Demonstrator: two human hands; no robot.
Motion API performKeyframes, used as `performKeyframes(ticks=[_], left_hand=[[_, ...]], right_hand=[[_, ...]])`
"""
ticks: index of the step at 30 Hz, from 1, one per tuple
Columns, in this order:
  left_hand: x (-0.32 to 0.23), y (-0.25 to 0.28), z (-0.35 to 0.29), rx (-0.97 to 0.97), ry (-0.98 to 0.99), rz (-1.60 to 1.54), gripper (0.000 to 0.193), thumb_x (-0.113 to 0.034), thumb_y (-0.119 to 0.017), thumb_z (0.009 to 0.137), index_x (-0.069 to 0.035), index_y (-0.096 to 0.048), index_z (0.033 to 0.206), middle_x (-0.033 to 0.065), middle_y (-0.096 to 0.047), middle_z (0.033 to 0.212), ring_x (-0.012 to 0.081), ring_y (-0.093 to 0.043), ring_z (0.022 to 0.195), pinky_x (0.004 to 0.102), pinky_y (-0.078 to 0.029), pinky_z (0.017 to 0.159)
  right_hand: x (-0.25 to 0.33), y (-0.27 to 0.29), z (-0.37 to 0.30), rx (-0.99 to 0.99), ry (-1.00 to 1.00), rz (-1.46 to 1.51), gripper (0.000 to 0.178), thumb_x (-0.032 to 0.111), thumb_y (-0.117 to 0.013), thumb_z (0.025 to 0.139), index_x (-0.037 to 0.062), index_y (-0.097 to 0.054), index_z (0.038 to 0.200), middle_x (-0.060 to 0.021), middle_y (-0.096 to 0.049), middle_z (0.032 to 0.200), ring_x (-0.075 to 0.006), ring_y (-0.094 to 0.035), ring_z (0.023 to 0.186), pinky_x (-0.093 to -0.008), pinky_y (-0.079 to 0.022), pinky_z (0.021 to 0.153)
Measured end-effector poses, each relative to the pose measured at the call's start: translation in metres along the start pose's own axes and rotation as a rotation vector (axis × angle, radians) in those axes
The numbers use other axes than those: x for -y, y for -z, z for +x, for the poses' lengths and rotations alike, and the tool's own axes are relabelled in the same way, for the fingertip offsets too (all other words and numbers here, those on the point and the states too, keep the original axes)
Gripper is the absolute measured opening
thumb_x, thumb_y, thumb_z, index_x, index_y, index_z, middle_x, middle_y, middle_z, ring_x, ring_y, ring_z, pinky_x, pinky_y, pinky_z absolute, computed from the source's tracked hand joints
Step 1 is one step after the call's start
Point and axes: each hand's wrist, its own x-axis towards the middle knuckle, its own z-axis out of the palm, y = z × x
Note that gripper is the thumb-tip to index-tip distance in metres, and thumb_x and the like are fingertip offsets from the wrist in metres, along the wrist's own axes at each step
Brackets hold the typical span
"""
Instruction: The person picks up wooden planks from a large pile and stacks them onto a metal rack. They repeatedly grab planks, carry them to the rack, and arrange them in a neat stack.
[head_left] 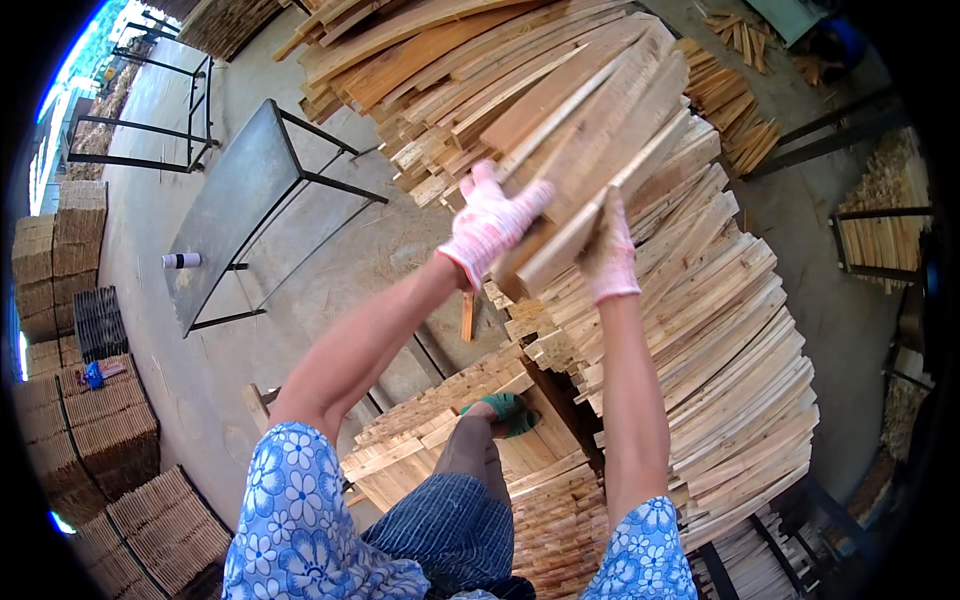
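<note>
Loose boards (600, 140) lie slanted atop the tall wood stack (735, 370), near ends between the two gloved hands. Left hand (497, 220): fingers spread wide, at the boards' left side. Right hand (612, 250): up against the right edge of the nearest board, blurred, fingers partly hidden; cannot tell how firm the grip is. Below: foot in green sandal (517, 415) on a lower wood pile (395, 455). Left: metal table (235, 190) bearing a pale cylinder (181, 261); beyond, strapped wood bundles (110, 410)
</note>
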Motion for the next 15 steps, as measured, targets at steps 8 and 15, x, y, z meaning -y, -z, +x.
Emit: performKeyframes(ticks=[8,15], left_hand=[[-0.046,0.041,0.019,0.415,0.058,0.396,0.133,-0.07,-0.078,0.063,0.007,-0.018,0.154,0.0288,-0.056,0.129,0.0332,-0.059,0.115,0.0409,-0.051,0.092],[0.047,-0.001,0.054,0.108,-0.027,-0.531,0.102,-0.036,-0.087,0.075,-0.003,-0.027,0.151,0.0224,-0.052,0.138,0.031,-0.058,0.12,0.0417,-0.052,0.098]], right_hand=[[0.002,-0.002,-0.005,-0.168,0.091,-0.037,0.11,0.072,-0.071,0.077,0.0234,-0.014,0.157,-0.0149,-0.033,0.151,-0.0374,-0.035,0.137,-0.0632,-0.035,0.11],[-0.005,-0.035,0.006,-0.253,0.125,-0.256,0.122,0.071,-0.071,0.079,0.0137,-0.001,0.161,-0.0176,-0.039,0.15,-0.0334,-0.041,0.135,-0.054,-0.043,0.104]])
